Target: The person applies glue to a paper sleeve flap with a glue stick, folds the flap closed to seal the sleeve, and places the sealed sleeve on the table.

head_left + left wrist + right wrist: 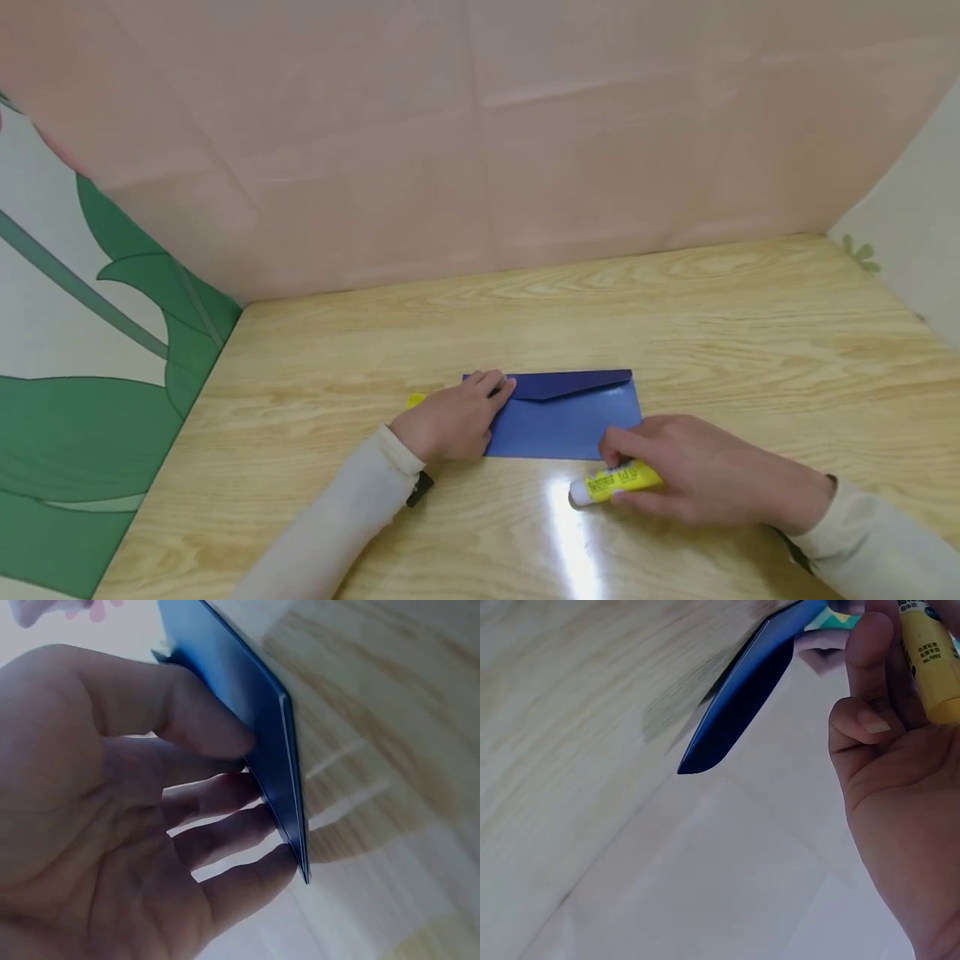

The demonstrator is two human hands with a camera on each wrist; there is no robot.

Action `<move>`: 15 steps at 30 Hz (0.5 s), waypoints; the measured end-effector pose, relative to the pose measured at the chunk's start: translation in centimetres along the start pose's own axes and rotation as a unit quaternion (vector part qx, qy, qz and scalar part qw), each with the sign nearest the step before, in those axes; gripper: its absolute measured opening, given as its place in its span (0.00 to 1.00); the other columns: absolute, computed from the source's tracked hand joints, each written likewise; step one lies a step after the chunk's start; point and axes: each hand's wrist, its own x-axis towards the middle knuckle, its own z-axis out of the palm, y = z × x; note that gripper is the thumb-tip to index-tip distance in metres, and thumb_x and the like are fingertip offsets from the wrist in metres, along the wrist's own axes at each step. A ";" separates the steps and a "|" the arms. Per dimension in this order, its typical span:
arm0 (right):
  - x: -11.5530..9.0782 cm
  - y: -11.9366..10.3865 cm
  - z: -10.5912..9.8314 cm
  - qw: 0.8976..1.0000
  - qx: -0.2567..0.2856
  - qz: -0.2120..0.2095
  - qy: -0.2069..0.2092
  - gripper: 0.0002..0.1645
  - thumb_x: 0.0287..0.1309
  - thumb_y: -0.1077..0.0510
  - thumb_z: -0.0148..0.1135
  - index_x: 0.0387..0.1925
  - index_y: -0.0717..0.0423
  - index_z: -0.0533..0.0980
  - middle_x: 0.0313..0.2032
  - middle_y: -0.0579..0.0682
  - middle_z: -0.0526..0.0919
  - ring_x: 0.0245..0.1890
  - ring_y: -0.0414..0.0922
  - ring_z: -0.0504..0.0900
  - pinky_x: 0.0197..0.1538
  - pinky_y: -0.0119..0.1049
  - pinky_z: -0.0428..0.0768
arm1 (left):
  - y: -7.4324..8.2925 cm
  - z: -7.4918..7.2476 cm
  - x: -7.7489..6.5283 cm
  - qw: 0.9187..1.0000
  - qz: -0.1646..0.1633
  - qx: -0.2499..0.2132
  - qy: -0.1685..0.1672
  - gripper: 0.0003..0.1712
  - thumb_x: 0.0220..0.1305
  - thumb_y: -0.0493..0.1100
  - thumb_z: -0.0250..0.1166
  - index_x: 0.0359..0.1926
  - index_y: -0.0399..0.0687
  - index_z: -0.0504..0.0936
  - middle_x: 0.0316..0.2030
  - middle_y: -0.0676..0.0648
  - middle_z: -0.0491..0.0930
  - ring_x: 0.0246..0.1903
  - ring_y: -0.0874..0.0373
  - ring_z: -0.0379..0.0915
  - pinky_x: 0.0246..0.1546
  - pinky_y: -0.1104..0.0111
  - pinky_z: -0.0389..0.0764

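Your left hand (456,421) is gripping the left end of a flat blue envelope (562,429), thumb on one face and fingertips passing behind the edge. The envelope is lying on a glossy, wood-grained table (360,350), its darker flap (566,383) tapering to a shallow point. Your right hand (701,475), apart from the left, is clasping a yellow, tube-shaped glue stick (618,482) near the envelope's lower right corner, its pale round end facing left.

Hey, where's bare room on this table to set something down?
Free table: behind the blue envelope, up to the pink backdrop; left of the small yellow object, to the table's edge; right of the envelope, toward the white wall. Crowded: around the envelope, where left hand, right hand and yellow tube gather.
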 end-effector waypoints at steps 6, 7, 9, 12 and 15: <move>0.0 0.0 -0.1 1.000 -0.002 -0.001 -0.003 0.16 0.57 0.41 0.70 0.40 0.33 0.70 0.28 0.25 0.69 0.29 0.24 0.67 0.30 0.23 0.68 | 0.6 -0.1 0.3 1.000 -0.004 0.001 0.017 0.37 0.73 0.42 0.50 0.79 0.64 0.50 0.74 0.46 0.58 0.68 0.51 0.60 0.59 0.59 0.79; 0.0 0.0 -0.1 1.000 -0.001 -0.002 -0.002 0.16 0.57 0.42 0.70 0.40 0.33 0.70 0.28 0.25 0.69 0.29 0.24 0.68 0.30 0.23 0.68 | 0.7 -0.2 0.3 1.000 -0.006 0.010 0.022 0.36 0.73 0.42 0.49 0.78 0.64 0.52 0.74 0.46 0.58 0.67 0.51 0.60 0.56 0.58 0.80; 0.1 0.0 -0.1 1.000 0.003 -0.005 -0.001 0.16 0.57 0.43 0.70 0.40 0.33 0.70 0.28 0.26 0.69 0.29 0.24 0.68 0.30 0.23 0.68 | 1.1 -0.3 0.5 0.999 -0.004 0.032 0.030 0.34 0.73 0.42 0.48 0.77 0.62 0.56 0.73 0.47 0.59 0.65 0.51 0.61 0.52 0.60 0.81; 0.1 0.0 -0.1 1.000 0.006 -0.006 -0.003 0.17 0.56 0.43 0.71 0.40 0.33 0.70 0.28 0.26 0.69 0.30 0.24 0.68 0.30 0.23 0.68 | 1.7 -0.5 0.9 0.998 0.007 0.058 0.040 0.31 0.73 0.42 0.47 0.75 0.54 0.60 0.74 0.48 0.60 0.67 0.51 0.60 0.58 0.59 0.78; 0.0 0.0 0.0 1.000 0.003 -0.004 -0.004 0.17 0.55 0.43 0.71 0.40 0.33 0.70 0.28 0.26 0.69 0.30 0.24 0.68 0.30 0.23 0.68 | 2.2 -0.4 1.2 0.996 0.024 0.072 0.045 0.30 0.73 0.41 0.48 0.74 0.46 0.62 0.75 0.48 0.60 0.71 0.53 0.58 0.67 0.64 0.71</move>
